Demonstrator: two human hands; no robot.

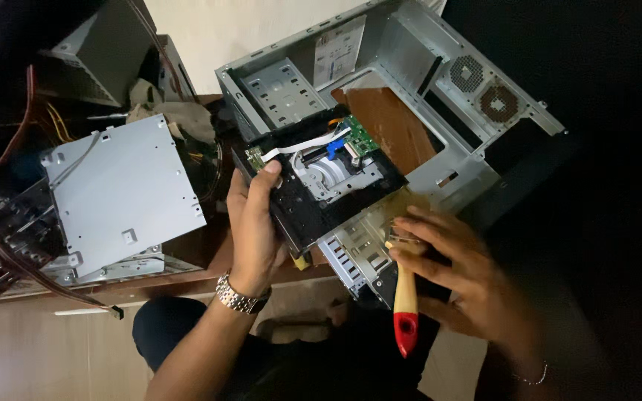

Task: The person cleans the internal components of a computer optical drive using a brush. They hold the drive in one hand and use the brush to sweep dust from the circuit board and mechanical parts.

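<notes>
While both hands work at frame centre, the scene reads so:
Left hand [253, 223]: gripping the left edge of the drive [319, 186], thumb on top; a metal watch [241, 294] on the wrist.
Drive: opened, black, circuit board and white ribbon cable showing; held tilted over the case [410, 82], centre of frame.
Right hand [458, 271]: closed around a brush [405, 297] with a pale handle and red end, its bristles at the drive's lower right edge.
Case: grey metal, open, upper right.
Metal box [120, 189]: grey, left on the worktop [187, 278].
</notes>
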